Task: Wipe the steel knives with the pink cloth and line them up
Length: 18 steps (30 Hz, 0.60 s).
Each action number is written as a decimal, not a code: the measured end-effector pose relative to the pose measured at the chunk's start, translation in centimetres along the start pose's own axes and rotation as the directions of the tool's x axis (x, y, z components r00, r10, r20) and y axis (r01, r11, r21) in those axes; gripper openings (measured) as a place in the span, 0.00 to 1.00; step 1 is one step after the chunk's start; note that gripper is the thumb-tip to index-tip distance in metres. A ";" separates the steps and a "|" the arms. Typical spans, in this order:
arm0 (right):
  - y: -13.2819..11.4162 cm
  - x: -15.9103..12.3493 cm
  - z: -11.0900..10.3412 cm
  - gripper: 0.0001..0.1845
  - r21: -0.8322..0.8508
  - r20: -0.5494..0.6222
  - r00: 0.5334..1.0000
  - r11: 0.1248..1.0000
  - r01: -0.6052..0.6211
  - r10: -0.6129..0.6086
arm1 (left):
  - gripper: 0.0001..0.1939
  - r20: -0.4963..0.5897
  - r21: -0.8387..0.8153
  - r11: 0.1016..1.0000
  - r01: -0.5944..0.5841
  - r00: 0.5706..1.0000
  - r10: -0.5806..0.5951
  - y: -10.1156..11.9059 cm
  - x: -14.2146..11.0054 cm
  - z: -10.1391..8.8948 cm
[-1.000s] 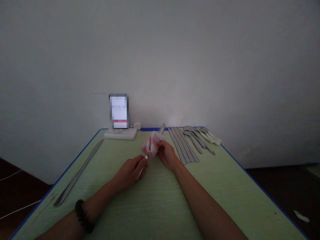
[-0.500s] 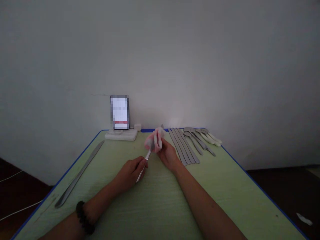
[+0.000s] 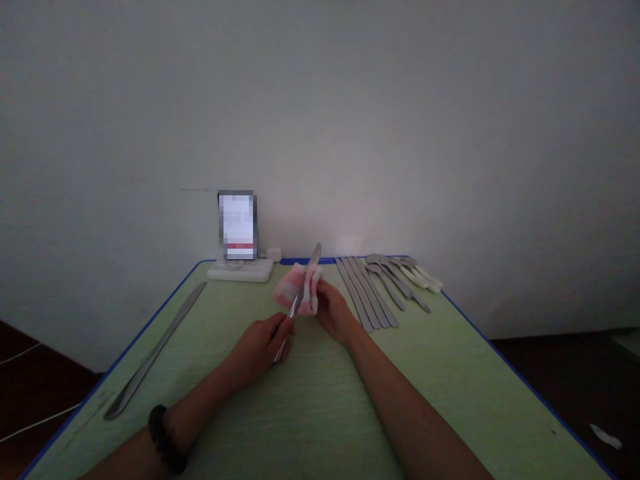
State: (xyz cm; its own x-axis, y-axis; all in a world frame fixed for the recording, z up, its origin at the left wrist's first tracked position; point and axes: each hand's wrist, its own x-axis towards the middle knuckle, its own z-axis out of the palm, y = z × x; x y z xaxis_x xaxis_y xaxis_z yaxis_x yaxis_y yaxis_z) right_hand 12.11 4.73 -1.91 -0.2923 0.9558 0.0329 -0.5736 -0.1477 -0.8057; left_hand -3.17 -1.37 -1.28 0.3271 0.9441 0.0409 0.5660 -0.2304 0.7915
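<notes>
My left hand (image 3: 267, 338) is closed round the handle of a metal table knife (image 3: 315, 255), which points up and away over the middle of the table. A pink and white cloth (image 3: 289, 285) lies round part of the blade, whose tip sticks out beyond it. At the cloth's right side, my right hand (image 3: 335, 308) grips it, its fingers partly hidden behind the fabric. Another knife (image 3: 160, 347) lies along the table's left side. Right of my right hand, several metal knives (image 3: 364, 293) lie in a slanted row.
Beside that row are spoons (image 3: 387, 283) and some white-handled cutlery (image 3: 424, 277). A phone (image 3: 239, 225) with a blurred screen stands on a white base (image 3: 240, 270) at the back left, near a white plug (image 3: 273, 255). The green table (image 3: 300, 427) has a blue edge and meets a wall.
My right hand has drawn the cloth down the blade toward my left hand, so more of the knife's tip shows. The cloth also spreads wider to the left.
</notes>
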 end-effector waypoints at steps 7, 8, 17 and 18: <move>0.3 -0.1 -0.2 0.11 -0.129 0.007 1.000 0.991 0.019 -0.018 | 0.17 0.046 0.098 0.995 -0.002 0.999 -0.002 0.4 -0.1 -0.2; 0.3 -0.1 -0.2 0.10 -0.116 0.003 1.000 0.993 0.013 -0.013 | 0.17 0.045 0.109 0.994 -0.011 0.999 0.006 0.4 0.0 -0.3; 0.7 0.3 -0.4 0.05 -0.005 -0.012 1.000 1.000 -0.004 0.004 | 0.16 0.046 0.148 0.989 -0.016 0.999 0.009 0.2 0.0 -0.2; 0.7 0.3 -0.4 0.07 0.018 -0.003 1.000 1.000 -0.007 0.007 | 0.16 0.050 0.140 0.990 -0.016 0.999 0.009 0.2 0.0 -0.2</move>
State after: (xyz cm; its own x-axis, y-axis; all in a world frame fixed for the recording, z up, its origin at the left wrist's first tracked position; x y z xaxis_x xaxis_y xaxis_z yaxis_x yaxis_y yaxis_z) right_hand 11.93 4.99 -2.69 -0.2942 0.9554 0.0253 -0.5849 -0.1590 -0.7954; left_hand -3.16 -1.40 -0.98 0.3696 0.9290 0.0175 0.6609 -0.2760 0.6979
